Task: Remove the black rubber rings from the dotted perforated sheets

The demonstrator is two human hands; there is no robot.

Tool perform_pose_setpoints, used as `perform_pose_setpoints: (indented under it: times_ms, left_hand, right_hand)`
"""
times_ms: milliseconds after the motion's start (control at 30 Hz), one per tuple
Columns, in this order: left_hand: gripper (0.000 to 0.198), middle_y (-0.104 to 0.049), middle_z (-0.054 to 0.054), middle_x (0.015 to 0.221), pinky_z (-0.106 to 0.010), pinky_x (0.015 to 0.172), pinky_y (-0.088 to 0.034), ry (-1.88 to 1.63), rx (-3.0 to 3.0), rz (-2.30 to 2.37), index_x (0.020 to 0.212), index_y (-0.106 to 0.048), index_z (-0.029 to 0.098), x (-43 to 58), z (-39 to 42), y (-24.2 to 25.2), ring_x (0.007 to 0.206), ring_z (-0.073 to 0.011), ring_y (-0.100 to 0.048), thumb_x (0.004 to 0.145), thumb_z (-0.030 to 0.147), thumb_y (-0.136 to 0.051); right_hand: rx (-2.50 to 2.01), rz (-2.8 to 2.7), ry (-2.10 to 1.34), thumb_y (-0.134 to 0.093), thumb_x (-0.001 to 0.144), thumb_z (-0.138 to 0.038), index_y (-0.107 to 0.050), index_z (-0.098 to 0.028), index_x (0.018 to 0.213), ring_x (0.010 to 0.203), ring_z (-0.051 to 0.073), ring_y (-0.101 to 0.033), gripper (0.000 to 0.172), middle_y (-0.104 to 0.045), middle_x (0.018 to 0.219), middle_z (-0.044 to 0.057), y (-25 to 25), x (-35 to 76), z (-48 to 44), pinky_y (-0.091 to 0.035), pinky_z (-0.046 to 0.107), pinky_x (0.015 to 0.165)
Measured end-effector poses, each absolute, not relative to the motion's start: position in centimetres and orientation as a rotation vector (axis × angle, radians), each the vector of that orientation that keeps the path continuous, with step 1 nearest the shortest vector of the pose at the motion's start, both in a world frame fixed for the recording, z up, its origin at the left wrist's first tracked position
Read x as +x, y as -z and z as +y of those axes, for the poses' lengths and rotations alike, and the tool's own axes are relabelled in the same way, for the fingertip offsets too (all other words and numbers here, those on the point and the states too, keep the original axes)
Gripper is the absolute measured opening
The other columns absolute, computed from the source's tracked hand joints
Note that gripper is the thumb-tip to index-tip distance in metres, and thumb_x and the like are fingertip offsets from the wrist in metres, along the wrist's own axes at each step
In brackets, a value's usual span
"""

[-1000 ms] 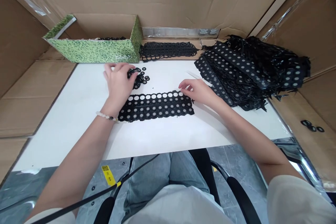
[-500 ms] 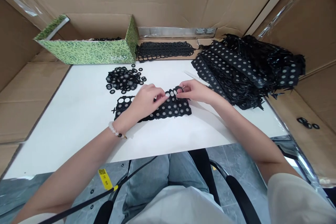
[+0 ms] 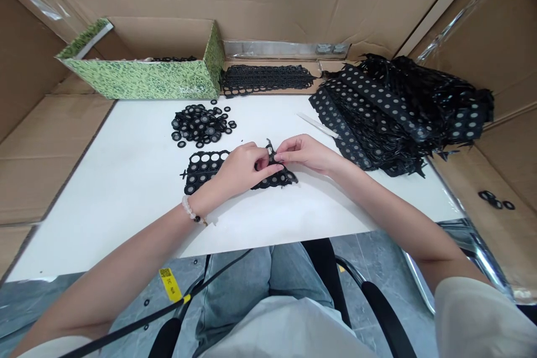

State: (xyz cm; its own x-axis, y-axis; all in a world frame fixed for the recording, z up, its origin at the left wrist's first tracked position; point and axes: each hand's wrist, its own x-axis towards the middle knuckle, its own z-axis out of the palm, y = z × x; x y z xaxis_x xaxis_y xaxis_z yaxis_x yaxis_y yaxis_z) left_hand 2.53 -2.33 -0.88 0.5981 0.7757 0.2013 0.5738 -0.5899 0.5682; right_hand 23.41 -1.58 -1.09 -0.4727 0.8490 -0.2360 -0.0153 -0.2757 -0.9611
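**Grip state.** The left grip [image 3: 241, 168] and the right grip [image 3: 304, 154] are both closed in a thumb-and-finger pinch, facing each other over the same workpiece. The fingertips of the right grip [image 3: 277, 156] nearly meet those of the left at the centre of the pinch. The exact contact points are partly hidden by the fingers.

**Workpiece position.** The black die-cut ring strip [image 3: 210, 166] lies flat on the tabletop under the left grip, and its right end is raised between both grips. A small black tab [image 3: 268, 145] projects upward from the pinch.

**Step in hand.** The work appears to be separating rings from the strip. At this point, a controlled hold on both sides of the web is required, so that one ring can part without tearing its neighbours.

**Surrounding items.** A pile of loose black rings [image 3: 202, 126] lies on the tabletop [image 3: 126, 218], up and left of the grips. A white plastic strip [image 3: 316, 125] lies just beyond the right grip, beside a large stack of ring strips [image 3: 377, 123]. Another black strip [image 3: 262, 78] rests on the cardboard lining [image 3: 474, 56] behind the tabletop, next to a green patterned box [image 3: 138, 79]. A beaded bracelet [image 3: 191, 208] encircles the left wrist.
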Motion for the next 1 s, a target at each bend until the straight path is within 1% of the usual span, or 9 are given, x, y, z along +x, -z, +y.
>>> perform_pose_setpoints:
  times_ms: [167,267,333,400,533,633,800,900,1000]
  left_hand:
    - [0.051,-0.055,-0.002,0.063,-0.029,0.060,-0.037,-0.599,2.280,0.997,0.064,-0.055,0.018,2.6,-2.3,0.9,0.059,-0.0152,-0.050,0.095,0.059,-0.049]
    - [0.049,-0.055,-0.001,0.064,-0.030,0.063,-0.039,-0.599,2.273,0.949,0.067,-0.058,0.018,2.6,-2.2,0.7,0.062,-0.0159,-0.052,0.098,0.054,-0.044]
    - [0.046,-0.056,-0.001,0.065,-0.030,0.064,-0.041,-0.593,2.271,0.919,0.068,-0.056,0.019,2.7,-2.3,0.6,0.063,-0.0163,-0.053,0.099,0.049,-0.043]
    - [0.044,-0.058,-0.001,0.066,-0.030,0.066,-0.042,-0.593,2.267,0.898,0.066,-0.052,0.020,2.7,-2.3,0.6,0.063,-0.0163,-0.054,0.100,0.045,-0.041]
    - [0.044,-0.059,-0.001,0.067,-0.030,0.070,-0.044,-0.605,2.222,0.873,0.065,-0.051,0.020,2.4,-2.0,0.5,0.064,-0.0158,-0.055,0.101,0.040,-0.037]
    - [0.045,-0.057,0.000,0.065,-0.029,0.072,-0.045,-0.628,2.118,0.874,0.064,-0.052,0.020,2.1,-1.5,0.5,0.064,-0.0153,-0.054,0.100,0.045,-0.038]
    - [0.048,-0.056,0.000,0.062,-0.029,0.071,-0.045,-0.626,1.964,0.832,0.063,-0.051,0.020,2.1,-0.9,0.9,0.063,-0.0150,-0.053,0.097,0.053,-0.042]
    - [0.047,-0.057,0.000,0.061,-0.030,0.071,-0.046,-0.609,1.897,0.824,0.062,-0.052,0.020,2.2,-0.9,1.1,0.062,-0.0152,-0.053,0.095,0.053,-0.044]
    - [0.041,-0.059,-0.001,0.060,-0.031,0.070,-0.047,-0.585,1.823,0.853,0.061,-0.056,0.019,2.3,-0.9,1.2,0.062,-0.0162,-0.055,0.091,0.046,-0.047]
  right_hand:
    - [-0.938,-1.491,-1.799,-0.085,0.068,-0.030,-0.070,-0.017,0.078,0.074,0.012,-0.059,0.022,-0.068,0.076,-0.002,0.8,23.0,-1.9,-0.047,0.025,0.074]
    - [-0.865,-1.530,-1.839,-0.080,0.075,-0.031,-0.063,-0.019,0.077,0.073,0.012,-0.054,0.021,-0.060,0.073,-0.004,0.9,23.0,-1.9,-0.046,0.025,0.073]
    - [-0.864,-1.475,-1.906,-0.077,0.076,-0.030,-0.059,-0.019,0.076,0.071,0.012,-0.052,0.022,-0.056,0.072,-0.004,1.1,23.0,-1.9,-0.044,0.025,0.070]
    - [-0.872,-1.387,-1.971,-0.075,0.075,-0.029,-0.057,-0.020,0.076,0.073,0.014,-0.054,0.021,-0.057,0.074,-0.002,1.3,23.0,-1.9,-0.045,0.026,0.072]
    - [-0.857,-1.261,-2.042,-0.067,0.074,-0.026,-0.061,-0.018,0.080,0.081,0.019,-0.061,0.012,-0.065,0.078,0.003,1.2,23.0,-1.8,-0.048,0.031,0.081]
    - [-0.862,-1.130,-2.045,-0.063,0.073,-0.022,-0.061,-0.018,0.080,0.079,0.019,-0.062,0.009,-0.067,0.079,0.003,1.1,22.9,-1.7,-0.049,0.031,0.081]
    - [-0.885,-0.982,-2.085,-0.059,0.068,-0.020,-0.057,-0.021,0.077,0.072,0.018,-0.059,0.009,-0.063,0.072,0.002,1.2,22.5,-1.6,-0.050,0.031,0.077]
    - [-0.912,-0.979,-2.074,-0.057,0.067,-0.021,-0.054,-0.021,0.075,0.069,0.018,-0.057,0.008,-0.061,0.070,0.001,1.4,22.3,-1.6,-0.049,0.030,0.072]
    - [-0.909,-1.005,-2.078,-0.056,0.067,-0.021,-0.052,-0.021,0.073,0.066,0.017,-0.054,0.007,-0.059,0.069,0.001,1.7,22.2,-1.6,-0.048,0.029,0.068]
